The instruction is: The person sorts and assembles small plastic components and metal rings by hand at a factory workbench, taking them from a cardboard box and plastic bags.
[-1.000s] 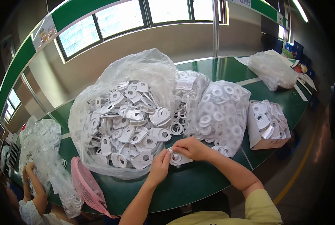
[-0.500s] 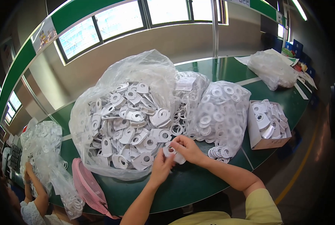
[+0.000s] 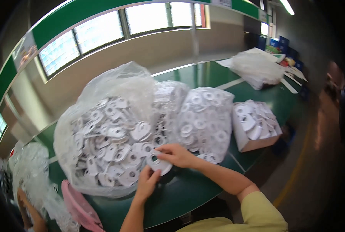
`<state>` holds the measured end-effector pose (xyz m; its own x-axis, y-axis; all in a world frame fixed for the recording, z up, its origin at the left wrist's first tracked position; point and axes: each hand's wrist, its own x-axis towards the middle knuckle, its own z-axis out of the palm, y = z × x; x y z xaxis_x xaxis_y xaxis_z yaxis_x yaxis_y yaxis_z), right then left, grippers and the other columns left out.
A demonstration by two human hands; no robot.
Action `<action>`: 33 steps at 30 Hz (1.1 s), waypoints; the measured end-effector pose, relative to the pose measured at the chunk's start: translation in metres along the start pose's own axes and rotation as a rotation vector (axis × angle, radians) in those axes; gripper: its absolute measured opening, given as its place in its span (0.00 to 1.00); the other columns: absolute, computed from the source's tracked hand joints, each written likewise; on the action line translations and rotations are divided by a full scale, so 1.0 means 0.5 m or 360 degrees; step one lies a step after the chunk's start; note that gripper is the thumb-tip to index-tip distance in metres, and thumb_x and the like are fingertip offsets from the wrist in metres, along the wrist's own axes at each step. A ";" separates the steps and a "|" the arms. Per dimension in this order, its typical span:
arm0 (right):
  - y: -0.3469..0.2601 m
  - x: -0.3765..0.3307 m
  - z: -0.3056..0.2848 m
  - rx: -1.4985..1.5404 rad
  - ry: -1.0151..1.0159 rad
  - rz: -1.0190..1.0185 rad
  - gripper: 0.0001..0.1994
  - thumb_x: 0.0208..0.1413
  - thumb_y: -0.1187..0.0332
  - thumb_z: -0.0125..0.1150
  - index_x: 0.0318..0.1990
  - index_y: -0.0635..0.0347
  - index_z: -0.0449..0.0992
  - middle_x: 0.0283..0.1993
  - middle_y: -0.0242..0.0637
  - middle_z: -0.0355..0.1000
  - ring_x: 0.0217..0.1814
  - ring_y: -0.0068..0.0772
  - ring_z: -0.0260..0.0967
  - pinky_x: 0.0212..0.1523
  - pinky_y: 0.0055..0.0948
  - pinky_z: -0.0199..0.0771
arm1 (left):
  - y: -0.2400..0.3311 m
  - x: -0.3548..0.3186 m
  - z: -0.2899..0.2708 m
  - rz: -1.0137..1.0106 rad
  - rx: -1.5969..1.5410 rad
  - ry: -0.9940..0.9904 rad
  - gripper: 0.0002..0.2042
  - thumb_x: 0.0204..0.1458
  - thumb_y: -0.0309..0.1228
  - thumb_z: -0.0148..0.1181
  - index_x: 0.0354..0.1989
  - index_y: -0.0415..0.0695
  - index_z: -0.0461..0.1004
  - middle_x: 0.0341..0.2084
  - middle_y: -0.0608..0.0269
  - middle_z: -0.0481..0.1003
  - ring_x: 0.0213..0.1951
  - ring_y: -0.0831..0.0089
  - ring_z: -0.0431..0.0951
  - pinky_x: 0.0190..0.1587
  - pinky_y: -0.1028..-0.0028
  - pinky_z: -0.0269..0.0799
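Note:
Between my two hands is a white plastic part (image 3: pixel 164 167) with a rounded end and a round hole. My left hand (image 3: pixel 146 181) pinches its lower edge between thumb and fingers. From the upper right, my right hand (image 3: pixel 178 156) grips it close to the hole, fingers closed. Just behind lies a large open clear plastic bag (image 3: pixel 70 154) heaped with similar white parts (image 3: pixel 116 133). Right of it stands a clear bag of white rings (image 3: pixel 205 120), a few of which (image 3: pixel 208 157) lie loose at its foot. Whether a ring sits on the held part I cannot tell.
An open cardboard box (image 3: pixel 257 142) of white parts stands at the right. Behind are another filled bag (image 3: pixel 168 94) and a crumpled plastic bag (image 3: pixel 257 69). A pink mesh item (image 3: pixel 77 207) lies at left, near another person's arm (image 3: pixel 31 210) and more bags (image 3: pixel 31 162) on the green table (image 3: pixel 180 201).
The view has swung right, so everything sits further left in the picture. The held part has been turned and now shows its broad face; both hands still hold it.

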<state>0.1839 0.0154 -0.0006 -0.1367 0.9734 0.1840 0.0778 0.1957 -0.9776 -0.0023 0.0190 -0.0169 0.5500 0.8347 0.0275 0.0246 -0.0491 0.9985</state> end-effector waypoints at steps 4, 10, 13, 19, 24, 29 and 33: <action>-0.015 0.012 0.011 -0.0378 0.0277 -0.0315 0.12 0.55 0.64 0.55 0.40 0.65 0.73 0.25 0.36 0.71 0.26 0.19 0.63 0.29 0.23 0.64 | 0.012 -0.012 -0.021 0.0108 0.0237 0.0020 0.08 0.53 0.32 0.53 0.35 0.40 0.68 0.20 0.67 0.69 0.23 0.79 0.67 0.27 0.79 0.60; -0.118 -0.078 -0.159 -0.0587 0.1113 -0.0485 0.10 0.58 0.68 0.51 0.44 0.63 0.72 0.31 0.30 0.71 0.31 0.15 0.62 0.32 0.19 0.64 | 0.037 -0.025 -0.052 0.0638 0.1836 0.0887 0.15 0.40 0.32 0.64 0.35 0.39 0.69 0.30 0.57 0.71 0.36 0.59 0.69 0.38 0.66 0.63; -0.145 -0.142 -0.307 -0.0933 0.1668 -0.0461 0.12 0.59 0.67 0.48 0.48 0.60 0.69 0.33 0.37 0.72 0.35 0.25 0.68 0.36 0.25 0.68 | 0.042 -0.039 -0.060 0.0304 0.2076 0.0859 0.19 0.35 0.31 0.67 0.36 0.39 0.69 0.36 0.55 0.69 0.43 0.56 0.67 0.42 0.63 0.62; -0.161 -0.305 -0.598 -0.1771 0.2366 0.0092 0.11 0.55 0.62 0.49 0.39 0.60 0.68 0.32 0.52 0.72 0.39 0.54 0.70 0.40 0.45 0.67 | 0.016 -0.030 -0.060 0.0175 0.2151 0.0780 0.23 0.29 0.28 0.70 0.37 0.41 0.68 0.40 0.55 0.66 0.45 0.56 0.64 0.45 0.62 0.60; -0.095 -0.339 -0.730 -0.1670 0.2047 0.0650 0.16 0.52 0.57 0.51 0.34 0.62 0.75 0.34 0.53 0.73 0.40 0.55 0.70 0.43 0.44 0.68 | 0.006 -0.028 -0.077 0.0344 0.1948 0.0848 0.22 0.27 0.24 0.70 0.34 0.38 0.67 0.40 0.52 0.66 0.45 0.53 0.64 0.44 0.62 0.61; -0.078 -0.320 -0.741 -0.0915 0.1968 0.0748 0.25 0.52 0.47 0.48 0.32 0.62 0.79 0.39 0.53 0.73 0.41 0.53 0.71 0.42 0.38 0.70 | -0.001 -0.027 -0.081 0.0198 0.1937 0.0829 0.17 0.31 0.23 0.66 0.31 0.37 0.67 0.32 0.49 0.69 0.39 0.51 0.68 0.42 0.60 0.62; -0.060 -0.323 -0.772 -0.1004 0.2132 0.0670 0.25 0.55 0.49 0.47 0.30 0.64 0.78 0.29 0.43 0.75 0.31 0.36 0.71 0.35 0.35 0.68 | 0.027 -0.030 -0.066 0.0094 0.1926 0.0877 0.13 0.35 0.23 0.64 0.29 0.36 0.67 0.26 0.48 0.71 0.34 0.50 0.71 0.38 0.59 0.64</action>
<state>0.5848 -0.1016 0.0385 0.9341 0.2915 0.2062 0.3207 -0.4313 -0.8433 -0.0376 0.0241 -0.0022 0.1751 0.9119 0.3712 0.8923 -0.3063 0.3316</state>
